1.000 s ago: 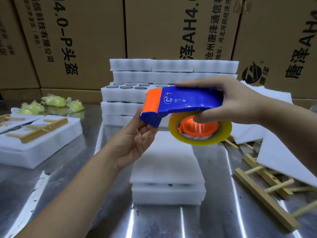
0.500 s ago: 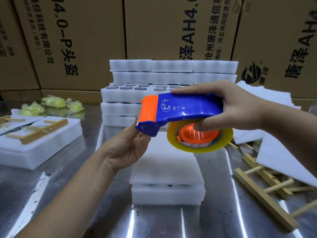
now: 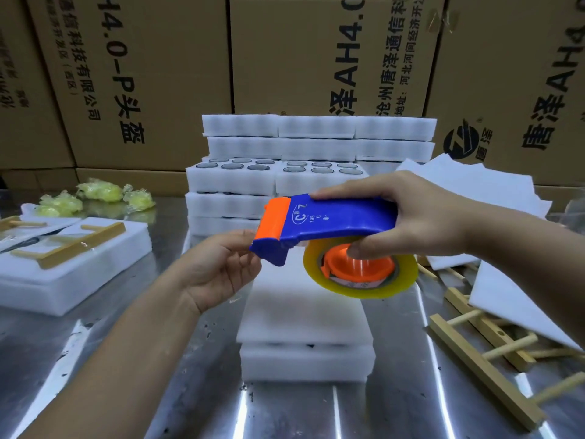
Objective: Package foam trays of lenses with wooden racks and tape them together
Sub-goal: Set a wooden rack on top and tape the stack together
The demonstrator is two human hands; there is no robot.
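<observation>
Tape dispenser [image 3: 329, 223]: blue body with an orange front plate, held in the air above the foam block, wrapped by the right fingers at its back end.
Tape roll [image 3: 361, 270]: yellowish, on an orange hub, hanging under the dispenser; its upper part is hidden by the blue body and the right fingertips.
Tape end: too thin and clear to make out, so I cannot tell whether the left fingers have it.
Right hand [image 3: 411, 217]: closed around the dispenser, thumb along the top, fingers curled under onto the hub; forearm runs off the right edge.
Left hand [image 3: 218, 267]: palm up, fingers bent and pinched together just under the dispenser's front lip, touching the blue edge.
Foam block [image 3: 304, 324]: two white layers lying directly below both hands on the metal table [image 3: 95, 359]; its far end is covered by the dispenser.
Lens trays [image 3: 275, 175]: stacked behind the fingers, round lenses showing on one layer.
Wooden racks [image 3: 484, 365]: right of the right hand, partly under white foam sheets [image 3: 493, 185].
Left tray [image 3: 72, 258]: white foam holding a wooden rack, well left of the left hand.
</observation>
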